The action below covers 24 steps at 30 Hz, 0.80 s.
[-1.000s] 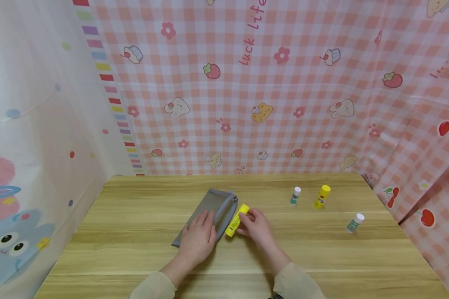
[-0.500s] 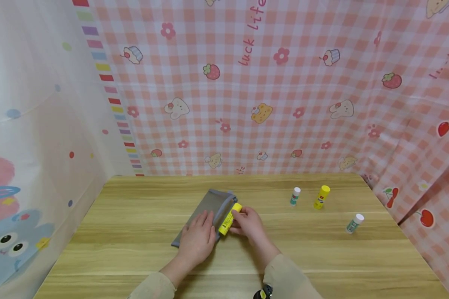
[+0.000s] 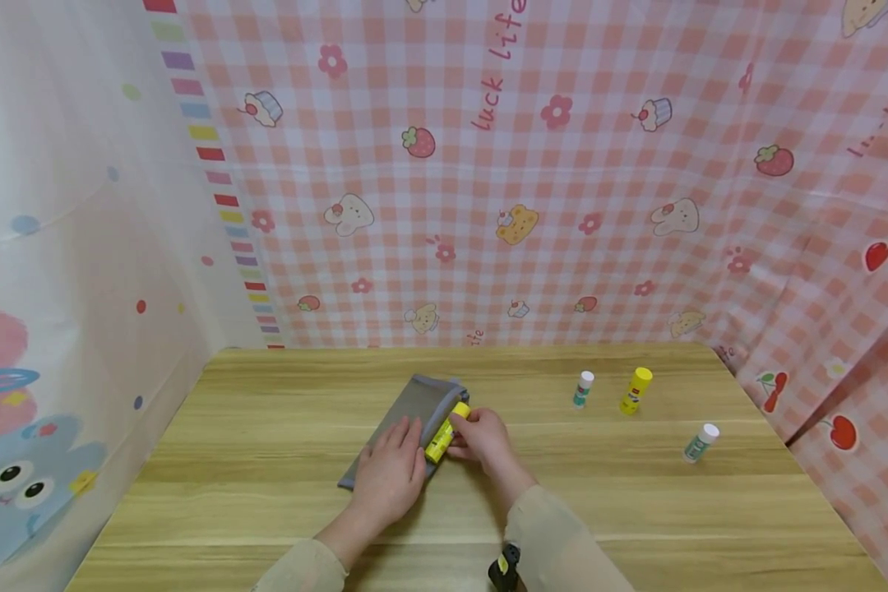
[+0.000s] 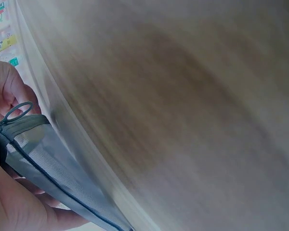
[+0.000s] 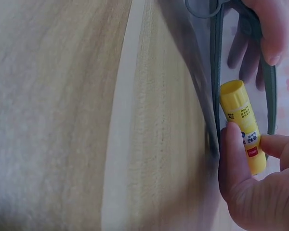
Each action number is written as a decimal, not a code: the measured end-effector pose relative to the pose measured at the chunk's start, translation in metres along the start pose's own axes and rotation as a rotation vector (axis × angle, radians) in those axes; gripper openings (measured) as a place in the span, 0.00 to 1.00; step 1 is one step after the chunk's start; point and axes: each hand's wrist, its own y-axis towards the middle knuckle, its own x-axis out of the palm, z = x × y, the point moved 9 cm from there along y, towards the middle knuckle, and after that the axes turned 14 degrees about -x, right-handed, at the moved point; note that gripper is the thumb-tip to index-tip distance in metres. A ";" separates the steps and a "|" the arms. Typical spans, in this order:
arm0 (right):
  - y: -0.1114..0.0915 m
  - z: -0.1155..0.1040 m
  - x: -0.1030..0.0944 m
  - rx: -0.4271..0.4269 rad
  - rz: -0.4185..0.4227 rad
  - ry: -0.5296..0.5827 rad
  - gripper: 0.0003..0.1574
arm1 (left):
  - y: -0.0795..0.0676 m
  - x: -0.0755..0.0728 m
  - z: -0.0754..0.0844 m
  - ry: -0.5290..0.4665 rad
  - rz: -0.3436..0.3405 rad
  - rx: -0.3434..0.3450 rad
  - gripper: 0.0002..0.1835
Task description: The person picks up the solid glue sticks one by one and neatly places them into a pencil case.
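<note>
Right grip (image 3: 484, 436) pinches smooth cylindrical glue stick (image 3: 444, 438), long axis slanting away-right, along mouth of mesh pouch (image 3: 403, 411); left grip (image 3: 392, 473) holds mesh pouch.

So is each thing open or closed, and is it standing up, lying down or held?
Gray pouch: unzipped, mouth gaping, lying down
Held yellow glue stick: closed, pinched in the right fingers
Other yellow glue stick: closed, standing
Far white-capped glue stick: closed, standing
Near white-capped glue stick: closed, standing
</note>
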 end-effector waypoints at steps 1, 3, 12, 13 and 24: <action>0.001 0.000 0.000 0.003 0.003 -0.006 0.20 | 0.000 0.000 0.000 0.001 -0.001 -0.001 0.26; 0.001 0.000 0.002 0.009 0.004 -0.022 0.18 | 0.000 0.000 0.000 0.001 -0.002 -0.003 0.26; 0.005 -0.001 0.005 0.004 0.006 -0.117 0.15 | 0.000 0.000 0.000 -0.002 -0.005 -0.003 0.26; 0.005 0.000 0.005 0.004 0.007 -0.122 0.14 | 0.000 0.000 0.000 -0.002 -0.005 -0.002 0.26; 0.007 0.000 0.007 -0.007 0.007 -0.168 0.13 | 0.000 0.000 -0.001 -0.005 0.018 0.007 0.26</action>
